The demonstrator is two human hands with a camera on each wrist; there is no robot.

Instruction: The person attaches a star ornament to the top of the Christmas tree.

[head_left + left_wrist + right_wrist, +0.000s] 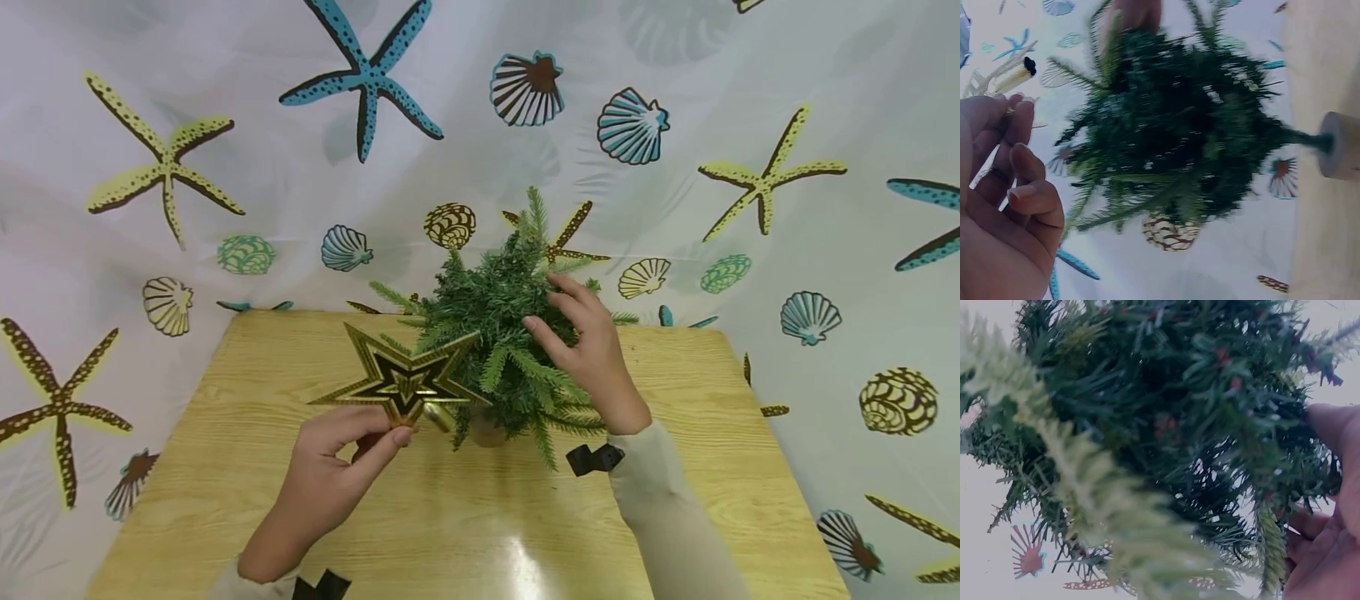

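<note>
A small artificial Christmas tree (487, 308) with green branches stands upright on a round base (1340, 145). At the tree's front left, my left hand (341, 458) pinches a gold star tree topper (408, 379) by its lower part, between thumb and fingers. A gold tube (1015, 76) with a dark end sticks out from the star towards the tree. My right hand (588, 350) is at the tree's upper right side, thumb and fingers spread against the branches. Some of its fingers are hidden by needles in the right wrist view.
The tree stands on a light wooden table (660, 508). Behind and beside the table hangs a white cloth (420, 175) printed with starfish and shells, close to the table's back edge. Side branches reach out past the base.
</note>
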